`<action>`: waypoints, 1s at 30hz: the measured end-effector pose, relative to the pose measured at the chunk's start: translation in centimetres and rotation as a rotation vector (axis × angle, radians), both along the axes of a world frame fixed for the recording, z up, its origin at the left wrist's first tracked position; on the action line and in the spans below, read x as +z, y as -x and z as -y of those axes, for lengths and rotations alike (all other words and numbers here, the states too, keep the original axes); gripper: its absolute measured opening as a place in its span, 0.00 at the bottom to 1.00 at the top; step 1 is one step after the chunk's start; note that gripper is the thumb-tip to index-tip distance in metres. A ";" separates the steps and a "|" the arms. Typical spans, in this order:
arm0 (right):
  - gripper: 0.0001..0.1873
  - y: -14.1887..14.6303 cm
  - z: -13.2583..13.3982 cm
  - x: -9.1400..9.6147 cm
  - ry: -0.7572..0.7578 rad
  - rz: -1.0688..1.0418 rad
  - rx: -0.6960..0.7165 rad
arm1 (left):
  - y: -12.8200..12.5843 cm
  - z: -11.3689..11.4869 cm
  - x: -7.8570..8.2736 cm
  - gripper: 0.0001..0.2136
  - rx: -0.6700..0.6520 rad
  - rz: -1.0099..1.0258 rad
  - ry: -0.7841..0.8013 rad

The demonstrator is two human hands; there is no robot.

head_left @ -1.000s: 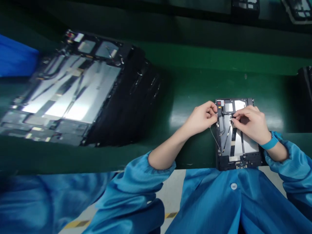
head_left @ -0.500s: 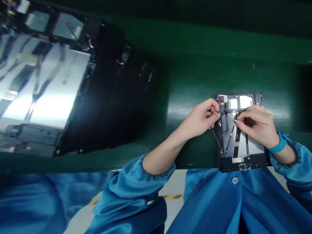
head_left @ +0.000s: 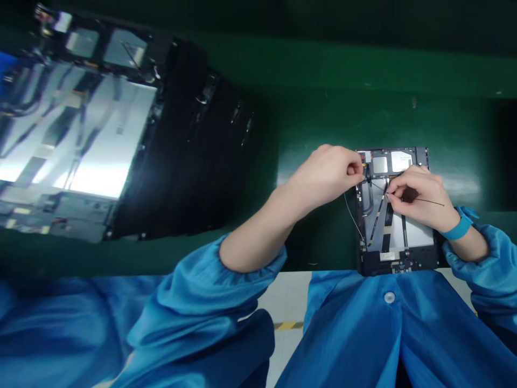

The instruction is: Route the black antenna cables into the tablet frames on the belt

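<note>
Here, the device (head_left: 397, 229) meets the near edge (head_left: 323, 271); green bench (head_left: 319, 121) stretches beyond.

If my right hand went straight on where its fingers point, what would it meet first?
Probably your left hand; depth is unclear, so your right hand might brush the opened device underneath first.

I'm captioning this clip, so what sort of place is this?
Probably an electronics assembly or repair workshop: an opened device with exposed cables lies on a green work surface, and a similar opened unit sits farther left.
</note>
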State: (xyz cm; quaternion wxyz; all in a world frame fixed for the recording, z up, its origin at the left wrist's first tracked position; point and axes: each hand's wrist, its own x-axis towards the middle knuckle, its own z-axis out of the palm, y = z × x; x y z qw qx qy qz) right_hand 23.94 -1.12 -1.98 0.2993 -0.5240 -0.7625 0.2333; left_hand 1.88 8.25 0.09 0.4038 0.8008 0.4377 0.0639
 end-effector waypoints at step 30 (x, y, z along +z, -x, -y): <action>0.07 -3.9 -1.3 1.2 -0.113 0.225 0.084 | -5.5 8.1 0.3 0.15 0.050 -0.391 -0.305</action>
